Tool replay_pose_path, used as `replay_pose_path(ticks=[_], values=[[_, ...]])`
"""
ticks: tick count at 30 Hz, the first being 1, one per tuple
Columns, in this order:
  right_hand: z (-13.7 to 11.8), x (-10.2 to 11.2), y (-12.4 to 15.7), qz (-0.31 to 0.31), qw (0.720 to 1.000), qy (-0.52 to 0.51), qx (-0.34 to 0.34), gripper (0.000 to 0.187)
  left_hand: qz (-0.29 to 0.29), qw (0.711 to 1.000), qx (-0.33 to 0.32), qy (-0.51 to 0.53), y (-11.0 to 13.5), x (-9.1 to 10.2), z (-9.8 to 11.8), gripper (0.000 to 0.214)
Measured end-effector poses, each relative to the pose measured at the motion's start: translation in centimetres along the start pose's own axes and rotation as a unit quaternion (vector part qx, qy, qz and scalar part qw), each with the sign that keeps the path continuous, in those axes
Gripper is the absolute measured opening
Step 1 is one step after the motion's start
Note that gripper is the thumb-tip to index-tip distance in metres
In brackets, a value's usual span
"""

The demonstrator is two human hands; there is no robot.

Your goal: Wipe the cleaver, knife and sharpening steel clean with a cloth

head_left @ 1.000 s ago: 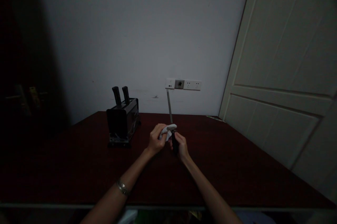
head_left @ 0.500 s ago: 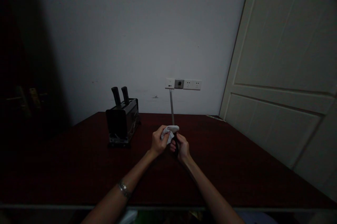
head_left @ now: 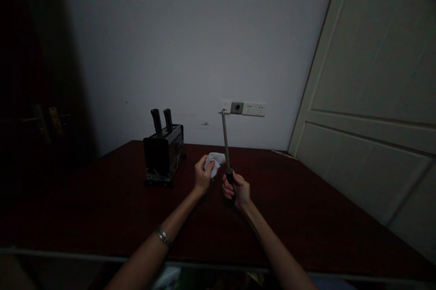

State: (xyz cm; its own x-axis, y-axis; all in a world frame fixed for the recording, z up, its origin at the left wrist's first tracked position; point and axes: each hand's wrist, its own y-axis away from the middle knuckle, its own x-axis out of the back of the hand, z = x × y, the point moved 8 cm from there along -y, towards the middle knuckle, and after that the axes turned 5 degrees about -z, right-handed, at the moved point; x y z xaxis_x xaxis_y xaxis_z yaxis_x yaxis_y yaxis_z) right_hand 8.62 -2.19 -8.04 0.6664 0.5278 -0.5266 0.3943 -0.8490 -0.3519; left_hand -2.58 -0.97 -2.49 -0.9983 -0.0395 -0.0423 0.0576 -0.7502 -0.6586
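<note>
My right hand [head_left: 237, 189] is closed around the dark handle of a sharpening steel [head_left: 225, 140], whose thin grey rod stands nearly upright. My left hand [head_left: 203, 176] is closed on a bunched white cloth [head_left: 214, 160]. The cloth sits just left of the rod's lower part, close to it or touching it. Both hands hover over the dark red table [head_left: 289, 217], near its middle. A bracelet [head_left: 162, 236] shows on my left wrist.
A black knife block [head_left: 164, 152] with two dark handles sticking up stands on the table to the left. White wall sockets [head_left: 242, 108] are behind the rod. A pale panelled door [head_left: 374, 99] fills the right side. The left is in deep shadow.
The cloth in my left hand has come off the base of the rod and moved a little left. My hands have separated, and the handle in my right hand shows more.
</note>
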Motion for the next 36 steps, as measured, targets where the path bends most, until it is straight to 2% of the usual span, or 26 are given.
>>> replay_pose_path(ticks=[2,6,10,15,23,29,36], values=[[0.0,0.1,0.0,0.006,1.000,0.005,0.002,0.033,0.009,1.000,-0.001,0.003,-0.1,0.1,0.0,0.018],[0.3,0.3,0.0,0.026,0.999,0.025,0.002,0.034,-0.064,0.994,0.048,0.080,0.1,-1.6,-1.2,0.019],[0.9,0.1,0.0,0.020,0.999,0.028,-0.015,0.035,-0.103,0.957,0.154,0.225,0.5,-3.2,-2.7,0.021],[1.1,-0.3,-0.1,0.001,1.000,0.000,-0.018,0.032,-0.101,0.923,0.224,0.295,0.9,-3.7,-3.2,0.023],[1.0,-0.4,-0.2,0.010,1.000,0.001,-0.012,0.034,-0.097,0.910,0.244,0.322,1.0,-4.0,-3.3,0.024],[0.2,0.2,-0.2,0.072,0.997,0.032,0.020,0.036,-0.083,0.927,0.224,0.289,0.8,-3.9,-2.6,0.022],[-0.5,1.8,-0.3,0.142,0.983,0.095,0.062,0.040,-0.055,0.949,0.196,0.243,0.9,-3.7,-2.9,0.032]])
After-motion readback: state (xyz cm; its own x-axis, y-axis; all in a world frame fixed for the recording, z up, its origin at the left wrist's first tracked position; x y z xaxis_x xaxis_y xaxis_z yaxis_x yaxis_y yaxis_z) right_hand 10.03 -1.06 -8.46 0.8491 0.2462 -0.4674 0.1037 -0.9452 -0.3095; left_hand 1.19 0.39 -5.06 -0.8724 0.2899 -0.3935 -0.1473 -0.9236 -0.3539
